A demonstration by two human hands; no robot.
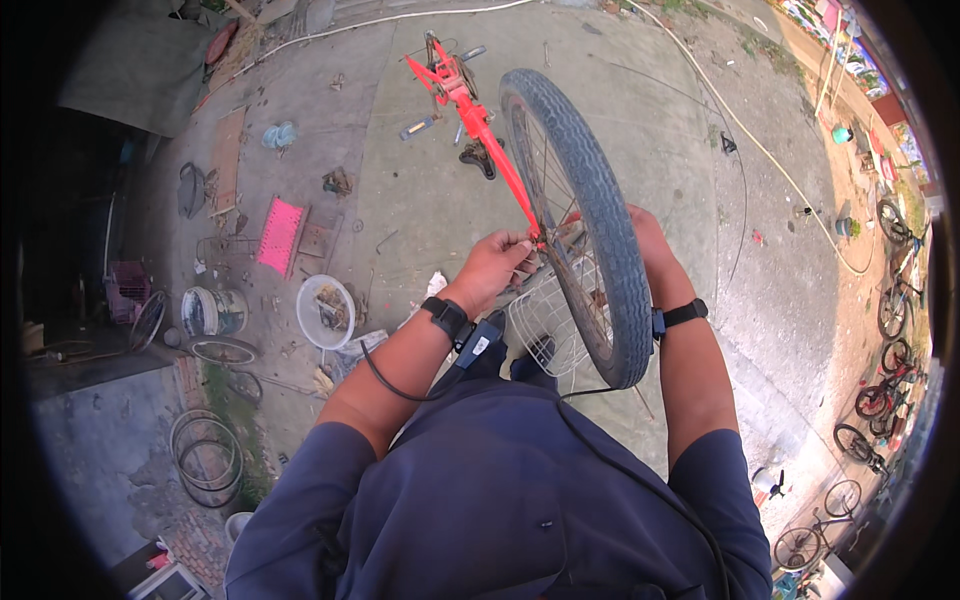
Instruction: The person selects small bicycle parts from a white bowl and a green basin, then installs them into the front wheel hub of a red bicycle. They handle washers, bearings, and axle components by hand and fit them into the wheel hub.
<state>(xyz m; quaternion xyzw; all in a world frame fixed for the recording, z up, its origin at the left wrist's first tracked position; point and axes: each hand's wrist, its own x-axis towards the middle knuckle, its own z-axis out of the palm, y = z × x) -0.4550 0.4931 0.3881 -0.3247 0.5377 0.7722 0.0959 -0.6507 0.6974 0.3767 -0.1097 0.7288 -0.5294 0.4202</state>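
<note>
A red bicycle frame (478, 122) stands upside down in front of me, its saddle (482, 157) down at the ground. The wheel (590, 205) with a knobby dark tyre is upright at the near end of the frame. My left hand (497, 265) is closed at the wheel's hub, thumb and fingers pinched by the end of the red frame; what is between them is too small to make out. My right hand (648, 238) reaches in from the wheel's other side, its fingers hidden behind the tyre. A white wire basket (548, 325) shows below the wheel.
A white tub (325, 311) with small parts, a pink woven seat (282, 234) and a paint bucket (213, 311) are at the left. Bare rims (206, 458) lie lower left. Several bicycles (880, 400) line the right edge. A pale hose (745, 130) crosses the concrete.
</note>
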